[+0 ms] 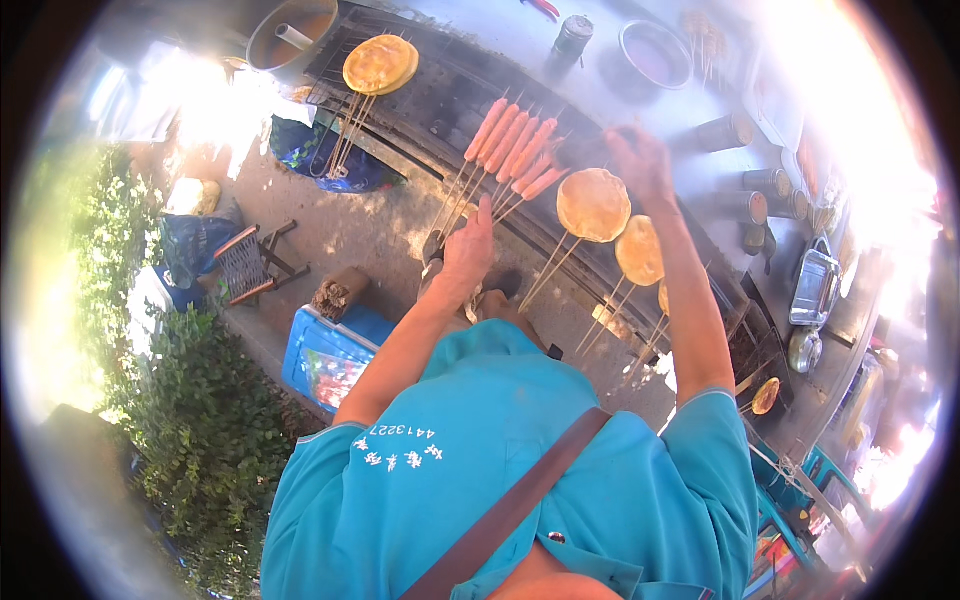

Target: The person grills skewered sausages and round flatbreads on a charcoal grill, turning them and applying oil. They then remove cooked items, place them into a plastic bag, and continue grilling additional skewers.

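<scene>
My left hand [469,247] is at the wooden sticks of several pink sausage skewers [514,142], its fingers closed about some of the sticks. Fanned side by side, the sausages lie over the long charcoal grill [442,112]. My right hand [641,161], blurred and with bent fingers, is above the grill's far side, right of the sausages. Whether it holds anything is not clear. Just below it are a round flatbread on two sticks [594,205] and a second skewered flatbread [639,251], partly covered by my right forearm.
More stacked flatbreads [379,64] rest at the grill's left end. Behind the grill stand a shaker can [574,37], a metal bowl [655,54] and several canisters [726,133]. A folding stool [247,266] and blue box [330,356] are at left. Smoke hazes the far side.
</scene>
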Motion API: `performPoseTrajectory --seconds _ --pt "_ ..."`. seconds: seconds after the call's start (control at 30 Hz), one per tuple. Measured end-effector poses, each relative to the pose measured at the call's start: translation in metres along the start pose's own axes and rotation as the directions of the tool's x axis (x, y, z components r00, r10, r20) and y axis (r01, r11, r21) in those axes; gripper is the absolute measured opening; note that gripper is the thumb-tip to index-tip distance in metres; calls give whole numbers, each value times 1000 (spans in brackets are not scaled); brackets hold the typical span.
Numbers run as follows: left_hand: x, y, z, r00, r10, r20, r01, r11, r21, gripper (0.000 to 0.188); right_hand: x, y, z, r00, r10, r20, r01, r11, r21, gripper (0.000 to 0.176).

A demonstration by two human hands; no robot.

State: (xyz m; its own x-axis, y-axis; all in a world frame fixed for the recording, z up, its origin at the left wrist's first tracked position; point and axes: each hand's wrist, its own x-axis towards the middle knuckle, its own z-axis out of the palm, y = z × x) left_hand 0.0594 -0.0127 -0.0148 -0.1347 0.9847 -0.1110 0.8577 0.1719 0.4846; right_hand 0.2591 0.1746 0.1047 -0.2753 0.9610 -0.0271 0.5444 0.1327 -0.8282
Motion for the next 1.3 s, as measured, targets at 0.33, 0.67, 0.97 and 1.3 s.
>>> performPoseTrajectory --seconds 0.33,0.67,0.97,1.3 --pt "4 -21 -33 665 326 672 729 -91 -678 40 8 -2 1 992 -45 115 50 998 -37 23" --pt "12 -32 -30 652 333 682 731 -36 -681 38 7 -16 23 958 -158 239 206 959 -193 28" --pt "15 -34 -28 639 361 679 745 -71 -663 36 44 -30 27 932 -335 138 362 882 -301 20" --pt "4 -25 -26 798 196 570 579 12 -815 35 2 -38 -5 936 -319 152 348 904 -248 19"
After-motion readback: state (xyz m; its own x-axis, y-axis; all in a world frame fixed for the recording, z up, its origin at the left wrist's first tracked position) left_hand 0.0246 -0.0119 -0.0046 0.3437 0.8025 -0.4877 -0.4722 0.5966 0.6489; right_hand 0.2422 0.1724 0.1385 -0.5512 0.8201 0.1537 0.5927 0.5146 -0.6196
